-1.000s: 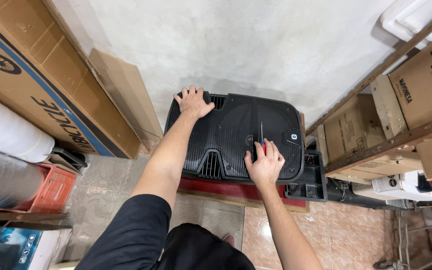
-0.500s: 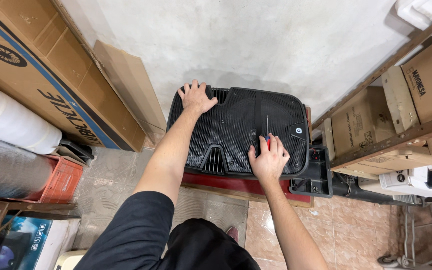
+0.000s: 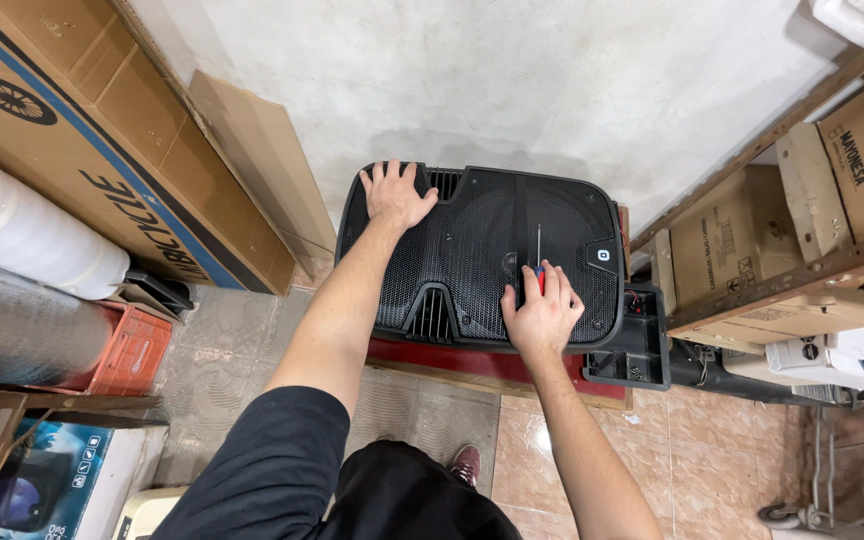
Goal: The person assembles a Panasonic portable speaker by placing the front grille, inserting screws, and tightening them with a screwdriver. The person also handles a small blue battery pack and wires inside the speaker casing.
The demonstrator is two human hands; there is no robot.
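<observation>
The handle of the thin metal-shafted screwdriver (image 3: 538,250) is almost wholly covered by the fingers (image 3: 532,290) of the right hand (image 3: 542,315), only a sliver of red and blue being seen; the grille corner of the black plastic loudspeaker cabinet (image 3: 482,250) is hidden under the left hand (image 3: 395,195); the long brown cardboard box (image 3: 72,150) is cut off by the left edge; the contents of the small black open tray (image 3: 637,340) are too small to be told.

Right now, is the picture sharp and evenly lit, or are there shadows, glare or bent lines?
Head view: sharp and evenly lit, with both the left hand and the right hand crisp on the black speaker; soft shadow on the wall above it; slight glare on the floor tiles; wide-angle bending at the edges.
</observation>
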